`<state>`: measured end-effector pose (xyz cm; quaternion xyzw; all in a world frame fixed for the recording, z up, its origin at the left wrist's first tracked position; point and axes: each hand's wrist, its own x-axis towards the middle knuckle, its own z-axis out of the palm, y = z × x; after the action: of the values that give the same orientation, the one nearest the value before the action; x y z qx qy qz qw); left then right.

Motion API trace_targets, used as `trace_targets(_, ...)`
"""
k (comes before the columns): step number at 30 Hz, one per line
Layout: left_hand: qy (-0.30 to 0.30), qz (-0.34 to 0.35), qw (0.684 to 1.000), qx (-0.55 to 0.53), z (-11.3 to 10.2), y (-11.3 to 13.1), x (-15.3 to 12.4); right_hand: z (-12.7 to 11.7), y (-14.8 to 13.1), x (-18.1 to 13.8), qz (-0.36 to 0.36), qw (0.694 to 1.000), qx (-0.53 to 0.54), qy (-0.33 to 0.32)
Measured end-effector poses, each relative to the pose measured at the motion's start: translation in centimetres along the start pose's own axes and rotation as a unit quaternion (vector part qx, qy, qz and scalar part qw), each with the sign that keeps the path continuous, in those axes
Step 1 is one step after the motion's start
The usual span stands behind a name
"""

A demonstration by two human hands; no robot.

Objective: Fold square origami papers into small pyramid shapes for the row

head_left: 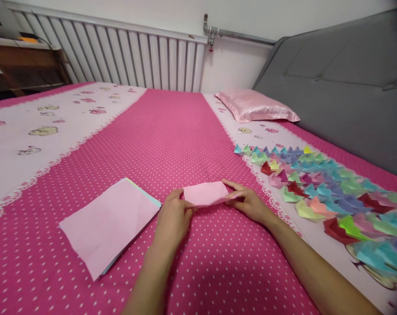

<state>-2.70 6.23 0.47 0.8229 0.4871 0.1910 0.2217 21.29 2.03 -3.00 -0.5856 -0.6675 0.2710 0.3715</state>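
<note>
A folded sheet of pink paper (206, 194) is held just above the polka-dot bedspread, with its long side running left to right. My left hand (175, 214) pinches its left end between thumb and fingers. At the other end, my right hand (249, 202) grips the paper's right edge, thumb and fingers closed on it. To the left of my left hand lies a stack of coloured paper (109, 223), a pink sheet on top and blue and yellow edges peeking out beneath.
Rows of folded paper boats (326, 192) in many colours cover the right side of the bed (172, 127). A pink pillow (255, 106) lies near the grey headboard (342, 74). A white radiator (135, 52) lines the wall; a wooden desk (27, 61) stands far left.
</note>
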Motion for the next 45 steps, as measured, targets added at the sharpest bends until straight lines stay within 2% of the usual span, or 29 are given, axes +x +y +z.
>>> trace_targets(6,0.047,-0.083,0.993,0.07,0.3,1.2,-0.1,0.4,-1.1,0.1,0.027,0.999,-0.043,0.013)
trace_targets(8,0.059,-0.11,0.987,0.102,0.6,1.6,-0.3,0.8,-1.2,0.2,0.03,0.997,-0.051,0.039)
trace_targets(13,0.087,-0.128,0.978,0.142,1.3,2.5,-0.6,2.0,-1.1,0.1,0.043,0.981,-0.134,0.131)
trace_targets(15,0.116,-0.117,0.977,0.133,1.6,2.8,-0.6,2.4,-1.2,0.0,0.027,0.969,-0.175,0.17)
trace_targets(17,0.119,-0.046,0.984,0.121,2.2,3.0,-0.5,2.7,-1.7,-0.1,-0.011,0.957,-0.221,0.189)
trace_targets(19,0.057,0.056,0.991,0.106,2.8,3.0,-0.5,3.1,-2.4,-0.1,-0.067,0.953,-0.256,0.15)
trace_targets(21,-0.032,0.119,0.988,0.097,3.5,3.0,-0.7,3.5,-3.0,-0.2,-0.115,0.959,-0.256,0.046)
trace_targets(24,-0.093,0.113,0.984,0.105,4.1,3.0,-1.1,3.7,-3.4,-0.4,-0.129,0.962,-0.218,-0.102)
trace_targets(26,-0.1,0.09,0.985,0.111,4.2,3.0,-1.3,3.6,-3.2,-0.5,-0.111,0.963,-0.207,-0.135)
trace_targets(36,-0.079,0.006,0.99,0.115,3.0,1.8,-1.1,3.2,-2.6,-0.1,-0.048,0.955,-0.271,-0.11)
trace_targets(45,-0.058,-0.084,0.986,0.133,2.8,1.5,-0.9,2.2,-1.1,0.1,-0.039,0.956,-0.279,-0.078)
